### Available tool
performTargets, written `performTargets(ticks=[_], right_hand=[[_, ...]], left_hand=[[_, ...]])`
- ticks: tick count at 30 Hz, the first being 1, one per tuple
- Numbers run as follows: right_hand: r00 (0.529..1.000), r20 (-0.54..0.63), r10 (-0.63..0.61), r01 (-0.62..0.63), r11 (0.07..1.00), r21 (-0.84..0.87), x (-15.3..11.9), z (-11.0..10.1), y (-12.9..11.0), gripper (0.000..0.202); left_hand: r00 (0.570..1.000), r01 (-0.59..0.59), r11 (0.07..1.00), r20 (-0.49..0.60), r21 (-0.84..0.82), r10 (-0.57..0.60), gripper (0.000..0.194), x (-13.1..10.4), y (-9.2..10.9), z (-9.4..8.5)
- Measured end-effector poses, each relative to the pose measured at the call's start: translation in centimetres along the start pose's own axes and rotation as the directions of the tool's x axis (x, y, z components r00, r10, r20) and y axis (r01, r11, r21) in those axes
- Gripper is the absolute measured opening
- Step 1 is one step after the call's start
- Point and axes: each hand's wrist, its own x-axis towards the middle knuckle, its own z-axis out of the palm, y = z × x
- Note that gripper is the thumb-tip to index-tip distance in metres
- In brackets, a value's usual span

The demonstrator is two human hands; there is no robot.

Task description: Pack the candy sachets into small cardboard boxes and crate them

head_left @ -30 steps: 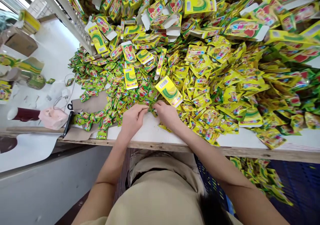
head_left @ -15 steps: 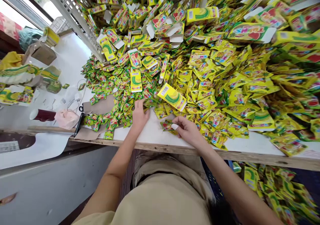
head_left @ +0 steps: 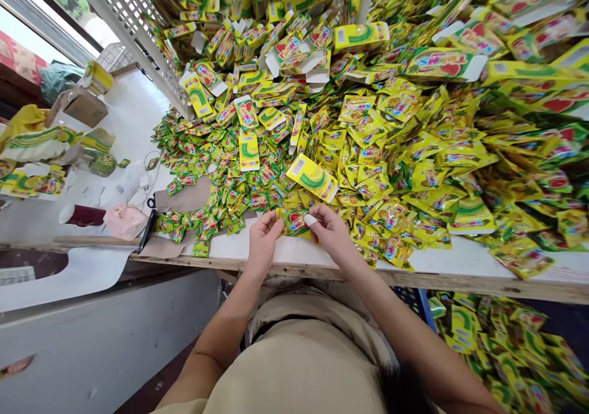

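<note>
Your left hand (head_left: 264, 236) and right hand (head_left: 329, 230) pinch a green packet (head_left: 293, 221) between them. Just beyond lies a yellow box (head_left: 313, 178).

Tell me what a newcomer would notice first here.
Probably the broad heap of shiny yellow sachets, sprawling across the right of the white tabletop. Left of it lies a pile of small green packets. At front centre, the left hand and right hand hold a shiny green printed packet between them.
</note>
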Motion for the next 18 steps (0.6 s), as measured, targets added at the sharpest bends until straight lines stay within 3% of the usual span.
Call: performTargets(ticks=[5, 10, 13, 18], right_hand=[[0.998, -0.054, -0.044, 0.041, 0.997, -0.066, 0.1, 0.3, 1.2, 0.025], [0.990, -0.080, -0.120, 0.106, 0.981, -0.161, 0.1, 0.0, 1.4, 0.024], [0.988, -0.050, -0.147, 0.135, 0.972, -0.192, 0.4, 0.1, 1.3, 0.021], [0.992, -0.021, -0.122, 0.117, 0.978, -0.175, 0.9, 0.3, 1.5, 0.022]], left_hand=[[1.000, 0.020, 0.979, 0.004, -0.202, -0.019, 0.024, -0.7, -0.1, 1.7], [0.996, 0.081, 0.971, -0.005, -0.227, -0.084, 0.028, -0.9, -0.2, 2.2], [0.996, 0.088, 0.984, 0.043, -0.153, -0.082, 0.035, -1.0, 0.1, 2.3], [0.995, -0.052, 0.997, 0.093, 0.054, 0.047, 0.040, -1.0, 0.4, 2.3]])
